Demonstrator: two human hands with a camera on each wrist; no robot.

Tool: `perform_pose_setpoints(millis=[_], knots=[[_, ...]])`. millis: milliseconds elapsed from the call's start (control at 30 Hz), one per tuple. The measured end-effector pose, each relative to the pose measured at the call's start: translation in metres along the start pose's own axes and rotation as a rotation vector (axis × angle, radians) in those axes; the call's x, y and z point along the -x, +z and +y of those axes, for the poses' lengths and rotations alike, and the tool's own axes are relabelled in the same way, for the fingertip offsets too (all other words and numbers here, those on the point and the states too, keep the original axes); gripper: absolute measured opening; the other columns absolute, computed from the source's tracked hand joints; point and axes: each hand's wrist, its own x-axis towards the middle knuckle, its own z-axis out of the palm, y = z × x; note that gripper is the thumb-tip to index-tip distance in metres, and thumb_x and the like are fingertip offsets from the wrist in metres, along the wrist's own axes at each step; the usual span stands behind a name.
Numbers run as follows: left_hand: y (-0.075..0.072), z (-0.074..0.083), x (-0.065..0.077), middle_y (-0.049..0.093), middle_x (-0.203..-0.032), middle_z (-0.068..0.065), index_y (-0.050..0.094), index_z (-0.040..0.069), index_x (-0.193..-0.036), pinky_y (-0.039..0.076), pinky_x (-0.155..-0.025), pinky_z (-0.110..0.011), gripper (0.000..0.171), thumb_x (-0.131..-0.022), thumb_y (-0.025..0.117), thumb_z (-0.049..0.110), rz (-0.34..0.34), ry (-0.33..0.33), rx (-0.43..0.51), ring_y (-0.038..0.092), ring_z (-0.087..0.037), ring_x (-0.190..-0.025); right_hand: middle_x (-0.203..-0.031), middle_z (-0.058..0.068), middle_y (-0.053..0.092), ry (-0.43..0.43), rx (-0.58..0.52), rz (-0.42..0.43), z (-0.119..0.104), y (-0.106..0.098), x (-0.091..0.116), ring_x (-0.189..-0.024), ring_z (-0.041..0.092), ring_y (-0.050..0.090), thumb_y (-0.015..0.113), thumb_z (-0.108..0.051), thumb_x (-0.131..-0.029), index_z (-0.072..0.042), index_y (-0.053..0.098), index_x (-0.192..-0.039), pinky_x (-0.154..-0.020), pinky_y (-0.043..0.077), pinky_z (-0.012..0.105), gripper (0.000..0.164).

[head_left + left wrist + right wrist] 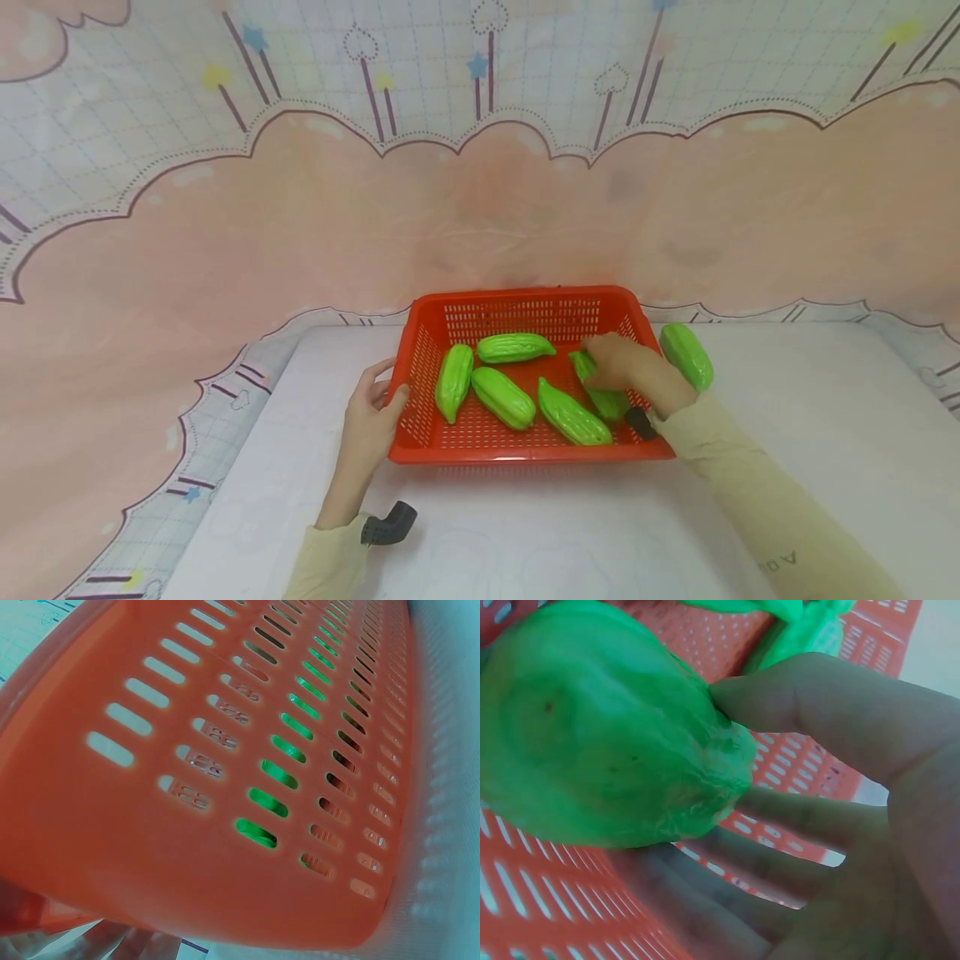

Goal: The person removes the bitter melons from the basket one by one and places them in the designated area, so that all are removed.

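A red plastic basket (525,456) with slotted walls stands on the white table. My left hand (371,421) holds its left rim, thumb over the edge and fingers along the outside. The basket's wall (187,877) fills the left wrist view. Inside the basket's right part, my right hand (618,362) grips a green bitter melon (615,742) between thumb and fingers. Close to it lies another bitter melon (572,414). More of them lie to the left: one upright in view (453,383), one slanted (504,398), one sideways at the back (515,347).
One more bitter melon (686,357) lies on the table (810,433), outside the basket's right wall. A patterned peach curtain (525,217) hangs behind the table's far edge. Black wrist pieces (390,525) sit at both cuffs.
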Motion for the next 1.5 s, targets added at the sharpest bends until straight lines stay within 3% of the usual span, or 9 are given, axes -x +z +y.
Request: perform_pose_setpoints(millis=[200,467,700,1033,1500], knots=[[0.002,0.0,0.0,0.061,-0.13,-0.023,0.042,0.014,-0.147,0.056,-0.091,-0.048,0.049,-0.1,0.055,0.012,0.002,0.005,0.011,0.064,-0.037,-0.112,-0.116,0.019,0.063,-0.001,-0.001,0.064,-0.003,-0.002,0.007,-0.103,0.033,0.058,0.071,-0.014,-0.083,0.006,0.055,-0.129,-0.094,0.05,0.05,0.052],[0.001,-0.002,0.0,0.063,-0.126,-0.023,0.043,0.013,-0.146,0.057,-0.091,-0.048,0.048,-0.099,0.055,0.011,0.007,0.025,0.011,0.065,-0.037,-0.11,-0.121,0.024,0.063,-0.069,0.0,0.137,-0.004,-0.008,0.016,-0.112,0.04,0.058,0.07,-0.011,-0.081,0.009,0.053,-0.131,-0.098,0.048,0.054,0.056],[0.0,-0.001,-0.001,0.063,-0.126,-0.022,0.043,0.014,-0.146,0.057,-0.091,-0.048,0.048,-0.1,0.055,0.012,0.011,0.026,0.012,0.066,-0.035,-0.109,-0.13,0.024,0.06,-0.063,0.005,0.167,-0.004,-0.016,0.022,-0.119,0.041,0.055,0.07,-0.013,-0.086,0.006,0.052,-0.136,-0.101,0.047,0.056,0.056],[0.0,-0.001,0.0,0.062,-0.127,-0.024,0.043,0.012,-0.146,0.057,-0.089,-0.048,0.049,-0.099,0.055,0.011,0.008,0.036,0.019,0.066,-0.037,-0.109,-0.114,0.02,0.065,-0.13,-0.001,0.258,0.0,-0.021,0.033,-0.096,0.032,0.06,0.072,-0.01,-0.082,0.007,0.055,-0.13,-0.084,0.053,0.049,0.054],[0.001,0.0,0.0,0.062,-0.128,-0.023,0.042,0.013,-0.146,0.057,-0.089,-0.049,0.049,-0.099,0.055,0.011,0.015,0.013,0.005,0.066,-0.038,-0.11,-0.108,0.016,0.062,-0.108,-0.077,0.275,0.001,-0.034,0.05,-0.093,0.03,0.058,0.071,-0.011,-0.086,0.006,0.05,-0.135,-0.08,0.056,0.046,0.055]])
